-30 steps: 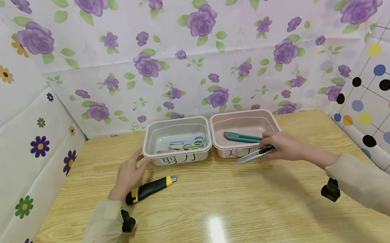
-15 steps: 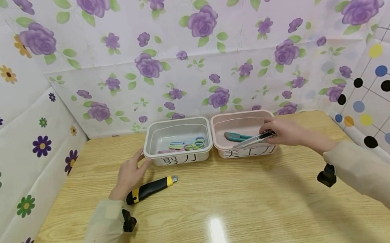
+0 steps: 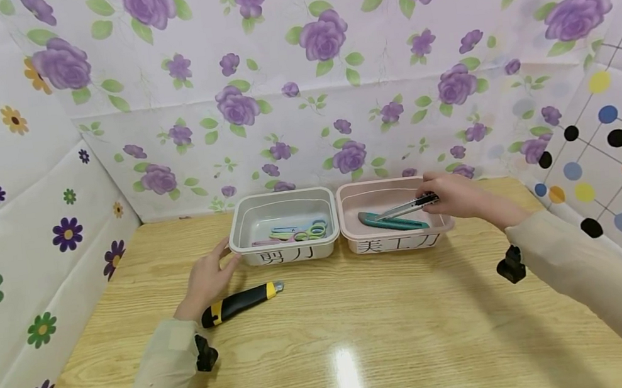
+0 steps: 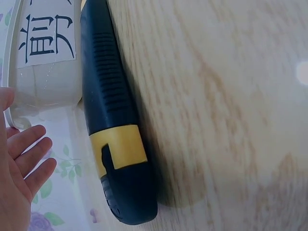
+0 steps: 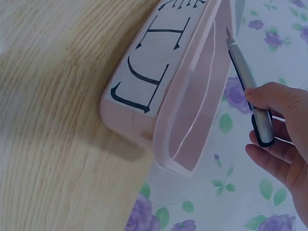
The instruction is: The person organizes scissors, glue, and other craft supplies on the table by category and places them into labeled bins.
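Observation:
My right hand (image 3: 450, 197) pinches a silver and black utility knife (image 3: 408, 206) over the pink bin (image 3: 352, 238). In the right wrist view the thumb and fingers hold that utility knife (image 5: 248, 77) with its tip pointing away from the palm. Inside the pink bin lies a teal utility knife (image 3: 393, 221). My left hand (image 3: 206, 281) touches the left side of the grey-white bin (image 3: 246, 257), its fingers fairly straight. Several pastel scissors (image 3: 309, 232) rest in that bin. Beside the left hand, a black and yellow utility knife (image 3: 239, 302) lies on the table, seen large in the left wrist view.
The two bins stand side by side near the back of the wooden table (image 3: 325, 331). Each has a white label with black characters on its front. A floral sheet (image 3: 294, 139) hangs behind them, with patterned sheets at both sides.
My right hand has moved up and back from in front of the pink bin to above it, carrying the silver and black utility knife. The left hand stays in place.

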The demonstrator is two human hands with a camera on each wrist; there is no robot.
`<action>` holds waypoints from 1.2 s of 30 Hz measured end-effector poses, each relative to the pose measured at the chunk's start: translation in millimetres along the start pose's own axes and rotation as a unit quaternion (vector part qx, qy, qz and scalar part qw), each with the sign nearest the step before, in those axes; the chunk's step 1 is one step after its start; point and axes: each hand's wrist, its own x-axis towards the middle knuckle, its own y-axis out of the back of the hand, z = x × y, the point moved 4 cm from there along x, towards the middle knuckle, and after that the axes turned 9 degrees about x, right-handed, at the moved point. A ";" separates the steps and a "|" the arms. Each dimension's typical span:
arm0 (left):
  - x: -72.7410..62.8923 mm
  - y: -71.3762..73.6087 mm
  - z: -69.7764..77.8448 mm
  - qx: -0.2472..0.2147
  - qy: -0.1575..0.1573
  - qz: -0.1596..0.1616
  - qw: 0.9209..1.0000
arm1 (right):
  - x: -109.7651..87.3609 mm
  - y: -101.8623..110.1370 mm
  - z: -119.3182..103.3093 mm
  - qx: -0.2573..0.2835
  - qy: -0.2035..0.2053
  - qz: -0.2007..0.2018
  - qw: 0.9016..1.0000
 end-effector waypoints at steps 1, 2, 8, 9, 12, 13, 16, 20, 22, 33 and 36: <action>-0.1 0.3 -0.1 -0.001 0.001 0.000 1.000 | 1.3 -1.2 1.7 0.000 -0.004 -0.002 1.000; -0.1 0.5 -0.2 -0.001 0.001 0.000 1.000 | 2.6 -2.6 3.2 -0.001 -0.007 -0.003 1.000; -0.3 0.4 -0.3 0.003 0.000 0.000 1.000 | 11.4 -13.0 12.1 0.002 -0.015 -0.006 1.000; -0.4 0.3 -0.3 0.002 0.000 0.000 1.000 | 12.8 -14.7 12.7 0.006 -0.014 -0.007 1.000; -0.6 0.2 -0.5 -0.002 0.001 0.001 1.000 | 16.6 -20.8 14.6 0.012 -0.017 -0.014 1.000; -0.6 0.5 -0.4 -0.003 0.001 0.001 1.000 | 17.8 -23.0 15.5 0.011 -0.019 -0.018 1.000; -0.6 0.1 -0.8 -0.003 0.001 0.001 1.000 | 21.8 -30.1 18.1 0.002 -0.029 -0.029 0.999; -0.3 -1.4 -1.5 0.001 0.003 -0.001 1.000 | 26.8 -39.2 20.8 -0.015 -0.038 -0.037 0.998; -0.1 -1.9 -1.5 0.002 0.004 -0.002 1.000 | 29.0 -43.2 21.6 -0.022 -0.034 -0.034 0.999; 0.0 -2.7 -3.8 0.003 0.003 0.001 1.000 | 36.0 -58.3 29.2 -0.021 -0.038 -0.023 0.999; -0.1 -1.8 -3.4 0.007 -0.001 0.006 1.000 | 35.8 -60.1 31.9 -0.006 -0.051 -0.021 0.998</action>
